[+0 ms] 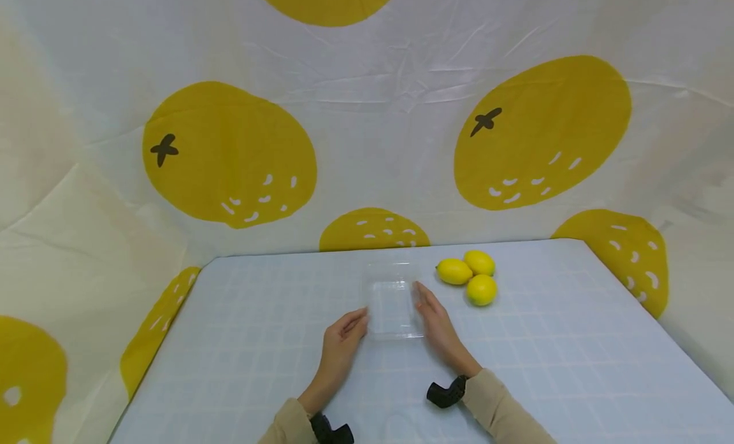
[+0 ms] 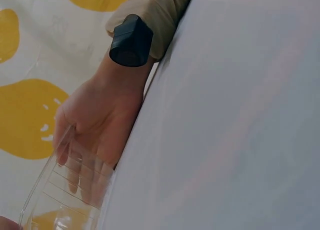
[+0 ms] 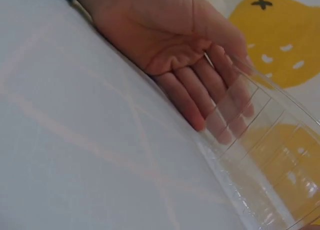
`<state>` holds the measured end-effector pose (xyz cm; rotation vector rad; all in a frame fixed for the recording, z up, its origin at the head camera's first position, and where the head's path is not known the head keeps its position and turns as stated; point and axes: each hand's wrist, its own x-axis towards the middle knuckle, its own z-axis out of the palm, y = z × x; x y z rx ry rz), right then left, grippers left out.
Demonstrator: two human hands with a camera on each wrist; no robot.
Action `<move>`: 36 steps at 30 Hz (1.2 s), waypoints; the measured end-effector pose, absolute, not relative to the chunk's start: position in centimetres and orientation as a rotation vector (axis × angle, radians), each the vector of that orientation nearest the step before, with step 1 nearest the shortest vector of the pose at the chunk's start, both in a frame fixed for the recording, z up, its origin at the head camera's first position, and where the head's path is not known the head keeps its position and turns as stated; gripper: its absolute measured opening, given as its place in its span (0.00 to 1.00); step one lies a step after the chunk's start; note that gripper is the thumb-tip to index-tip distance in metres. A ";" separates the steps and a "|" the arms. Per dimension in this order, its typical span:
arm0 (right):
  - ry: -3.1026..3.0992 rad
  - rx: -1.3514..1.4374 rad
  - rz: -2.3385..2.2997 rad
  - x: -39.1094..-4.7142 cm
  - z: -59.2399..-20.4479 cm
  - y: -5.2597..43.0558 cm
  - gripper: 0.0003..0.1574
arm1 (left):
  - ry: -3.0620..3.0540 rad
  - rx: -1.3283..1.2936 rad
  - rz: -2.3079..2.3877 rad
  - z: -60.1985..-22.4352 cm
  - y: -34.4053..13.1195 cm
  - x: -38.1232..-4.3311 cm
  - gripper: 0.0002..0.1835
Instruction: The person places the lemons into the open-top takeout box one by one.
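Note:
A clear plastic container (image 1: 395, 307) stands near the middle of the table between the two hands. My left hand (image 1: 345, 336) holds its left side by the rim. In the right wrist view this left hand (image 3: 187, 60) has its thumb along the rim and its fingers against the outside of the ribbed wall. My right hand (image 1: 434, 323) grips the opposite side. The left wrist view shows that right hand (image 2: 105, 115) at the rim, its longer fingers visible through the see-through wall.
Three yellow lemons (image 1: 480, 290) lie in a cluster behind and to the right of the container. A pale checked cloth (image 1: 258, 342) covers the table. Cloth with large yellow fruit prints (image 1: 229, 154) hangs along the back and sides.

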<state>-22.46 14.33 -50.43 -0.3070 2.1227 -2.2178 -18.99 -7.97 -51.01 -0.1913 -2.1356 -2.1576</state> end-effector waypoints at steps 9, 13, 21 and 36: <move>1.962 -0.280 -2.224 -22.4 -50.1 14.2 0.37 | -2.270 -0.144 -2.089 -48.6 -7.9 -17.9 0.20; 1.975 -0.285 -2.235 -22.5 -50.2 14.2 0.36 | -2.269 -0.159 -2.084 -47.3 -7.9 -17.3 0.20; 1.993 -0.279 -2.231 -22.6 -50.4 14.1 0.35 | -2.277 -0.169 -2.054 -47.6 -8.0 -17.3 0.19; 2.262 -0.202 -2.236 -22.4 -50.4 14.4 0.34 | -2.266 -0.204 -1.997 -47.7 -8.2 -17.4 0.21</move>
